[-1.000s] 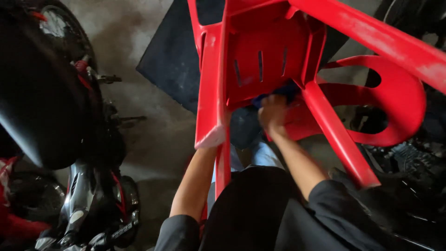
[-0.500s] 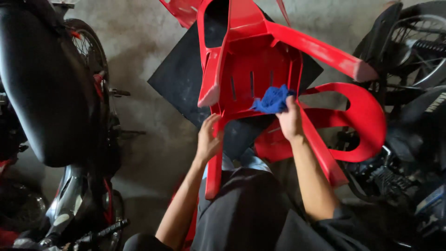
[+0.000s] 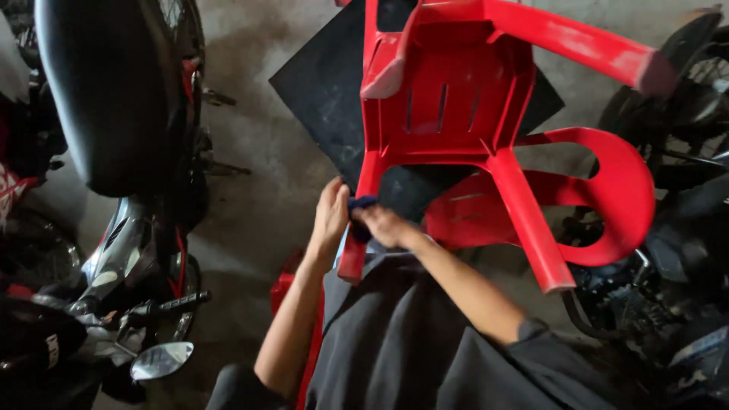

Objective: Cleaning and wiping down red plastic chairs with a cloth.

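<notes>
Grey concrete floor (image 3: 258,159) lies under everything, dusty and stained, with a black mat (image 3: 326,99) spread on it beyond my hands. My left hand (image 3: 332,215) is closed around the lower end of one leg of the red plastic chair (image 3: 448,106), which is turned over so that the underside of the seat faces me. My right hand (image 3: 386,225) is just beside it, fingers narrow and closed on the blue cloth (image 3: 361,205), and it presses the cloth against the same leg. Only a small part of the cloth shows between my two hands.

Half a second ago the cloth was higher, at the edge of the seat underside, and my left hand was lower on the leg. Now the right hand has come down to the leg and both hands meet there, so I judge that the wiping has passed from the seat to the leg.

Farther from my hands, on the left, stands a motorcycle (image 3: 114,152) with a black seat and a round mirror (image 3: 161,360). On the right, behind the chair's curved arm, is another motorcycle (image 3: 683,190), mostly dark.
</notes>
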